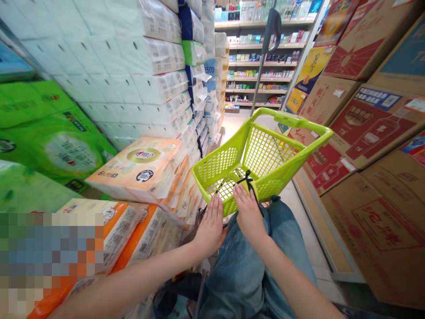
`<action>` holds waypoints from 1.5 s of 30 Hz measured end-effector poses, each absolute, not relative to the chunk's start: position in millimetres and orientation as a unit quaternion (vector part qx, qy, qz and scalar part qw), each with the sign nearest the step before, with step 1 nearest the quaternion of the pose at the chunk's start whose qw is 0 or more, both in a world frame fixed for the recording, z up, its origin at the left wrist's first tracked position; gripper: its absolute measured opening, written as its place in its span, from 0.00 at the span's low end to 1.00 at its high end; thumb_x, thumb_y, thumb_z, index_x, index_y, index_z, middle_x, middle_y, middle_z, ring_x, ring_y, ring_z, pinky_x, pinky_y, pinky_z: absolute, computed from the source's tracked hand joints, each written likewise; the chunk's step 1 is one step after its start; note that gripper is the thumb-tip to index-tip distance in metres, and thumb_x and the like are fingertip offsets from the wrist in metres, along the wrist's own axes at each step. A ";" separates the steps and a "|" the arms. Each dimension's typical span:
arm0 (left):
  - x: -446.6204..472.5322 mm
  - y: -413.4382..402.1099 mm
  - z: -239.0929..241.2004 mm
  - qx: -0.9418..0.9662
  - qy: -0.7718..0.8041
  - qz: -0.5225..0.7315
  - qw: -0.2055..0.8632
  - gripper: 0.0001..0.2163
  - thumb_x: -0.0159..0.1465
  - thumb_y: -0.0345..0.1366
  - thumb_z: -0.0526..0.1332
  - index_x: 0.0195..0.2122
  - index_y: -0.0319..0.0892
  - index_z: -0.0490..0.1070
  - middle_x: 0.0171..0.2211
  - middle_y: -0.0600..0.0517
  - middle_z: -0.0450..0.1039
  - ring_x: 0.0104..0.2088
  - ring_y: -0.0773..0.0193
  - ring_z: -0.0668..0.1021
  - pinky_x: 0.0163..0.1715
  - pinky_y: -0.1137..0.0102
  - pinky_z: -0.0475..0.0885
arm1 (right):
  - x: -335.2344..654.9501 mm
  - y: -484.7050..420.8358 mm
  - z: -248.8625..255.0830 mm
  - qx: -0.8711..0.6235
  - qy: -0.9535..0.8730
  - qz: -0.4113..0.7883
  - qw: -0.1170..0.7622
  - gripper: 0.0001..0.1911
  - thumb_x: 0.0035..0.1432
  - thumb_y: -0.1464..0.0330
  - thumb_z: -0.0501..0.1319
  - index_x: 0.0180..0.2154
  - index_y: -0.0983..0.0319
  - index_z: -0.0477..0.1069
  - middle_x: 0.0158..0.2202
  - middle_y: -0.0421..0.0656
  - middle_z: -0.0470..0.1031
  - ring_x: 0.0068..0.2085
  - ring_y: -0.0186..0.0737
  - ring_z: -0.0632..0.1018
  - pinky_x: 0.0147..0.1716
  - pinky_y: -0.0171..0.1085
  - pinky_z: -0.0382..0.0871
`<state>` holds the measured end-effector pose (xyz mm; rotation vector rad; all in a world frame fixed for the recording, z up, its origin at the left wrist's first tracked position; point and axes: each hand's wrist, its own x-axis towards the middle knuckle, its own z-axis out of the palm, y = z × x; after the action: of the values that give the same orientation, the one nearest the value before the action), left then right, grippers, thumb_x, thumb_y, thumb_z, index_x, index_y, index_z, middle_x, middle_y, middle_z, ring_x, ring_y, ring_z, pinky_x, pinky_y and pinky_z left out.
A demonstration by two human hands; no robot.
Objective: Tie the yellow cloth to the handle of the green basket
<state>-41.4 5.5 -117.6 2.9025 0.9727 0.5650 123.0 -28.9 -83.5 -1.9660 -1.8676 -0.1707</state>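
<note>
A lime-green plastic shopping basket cart point(222, 156) stands tilted in front of my knees, its perforated sides and raised handle facing away. My left hand point(210, 228) lies against the near rim, fingers stretched out and close together, with nothing visible in it. Beside it, my right hand point(249, 217) rests over the same rim with its fingers extended. Those fingertips are next to a small yellow piece with a black cord point(249, 180) tied at its top; whether they press on it I cannot tell. The palms of both hands are hidden.
Stacked white tissue packs point(109, 66) rise on the left, with orange tissue packs point(137, 164) and green packs point(49, 133) lower down. Cardboard cartons point(385, 221) line the right side. Ahead are shelves of small goods point(262, 62) behind a door-like frame with a dark handle point(274, 29).
</note>
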 end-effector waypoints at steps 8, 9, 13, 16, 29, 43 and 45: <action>-41.4 7.2 -119.6 0.933 0.315 0.172 0.015 0.44 0.60 0.30 0.57 0.70 0.27 0.28 0.71 0.29 0.39 0.71 0.42 0.41 0.66 0.48 0.56 | 121.3 -39.9 -93.0 -0.634 -0.738 -0.031 0.229 0.42 0.49 0.85 0.47 0.66 0.62 0.59 0.68 0.44 0.60 0.69 0.39 0.59 0.67 0.50 0.54; -41.4 6.8 -118.8 0.932 0.318 0.171 0.015 0.43 0.60 0.30 0.57 0.70 0.26 0.29 0.71 0.29 0.39 0.71 0.43 0.41 0.66 0.48 0.56 | 135.8 -38.5 -91.9 -0.638 -0.734 -0.034 0.231 0.43 0.48 0.86 0.46 0.66 0.61 0.59 0.68 0.44 0.60 0.69 0.39 0.59 0.67 0.51 0.55; -41.4 5.2 -116.3 0.931 0.321 0.175 0.015 0.43 0.61 0.30 0.57 0.70 0.26 0.29 0.71 0.29 0.39 0.71 0.43 0.41 0.66 0.49 0.56 | 193.9 -29.2 -84.6 -0.695 -0.676 -0.057 0.239 0.42 0.48 0.86 0.46 0.65 0.62 0.60 0.68 0.45 0.61 0.69 0.42 0.60 0.67 0.54 0.55; -41.4 4.8 -116.6 0.931 0.318 0.177 0.010 0.43 0.61 0.30 0.57 0.70 0.27 0.28 0.71 0.30 0.38 0.72 0.44 0.41 0.66 0.49 0.56 | 203.9 -24.1 -79.5 -0.737 -0.630 -0.076 0.233 0.41 0.47 0.86 0.47 0.64 0.65 0.62 0.67 0.48 0.62 0.68 0.45 0.61 0.67 0.55 0.54; -41.6 7.6 -122.1 0.935 0.311 0.173 -0.001 0.45 0.61 0.31 0.57 0.70 0.26 0.26 0.71 0.27 0.40 0.71 0.41 0.41 0.66 0.48 0.57 | 109.1 -43.8 -90.3 -0.620 -0.753 -0.018 0.218 0.42 0.48 0.85 0.47 0.66 0.64 0.58 0.68 0.44 0.59 0.69 0.39 0.59 0.68 0.50 0.55; -40.9 6.2 -121.1 0.929 0.319 0.189 0.008 0.45 0.60 0.29 0.57 0.70 0.28 0.26 0.72 0.30 0.37 0.71 0.44 0.41 0.66 0.48 0.57 | 142.2 -28.7 -83.5 -0.711 -0.662 -0.052 0.231 0.40 0.48 0.86 0.47 0.64 0.68 0.61 0.67 0.50 0.61 0.69 0.46 0.61 0.67 0.57 0.54; -40.9 7.0 -122.1 0.932 0.312 0.186 0.006 0.45 0.60 0.30 0.57 0.70 0.28 0.26 0.71 0.29 0.38 0.71 0.43 0.40 0.66 0.47 0.57 | 111.6 -33.4 -89.3 -0.680 -0.694 -0.045 0.232 0.40 0.49 0.85 0.47 0.65 0.66 0.60 0.67 0.49 0.61 0.69 0.44 0.60 0.67 0.55 0.54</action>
<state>-40.9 7.0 -122.1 2.9156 0.9773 0.5820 111.6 -33.4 -89.3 -1.8692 -1.9083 -0.1251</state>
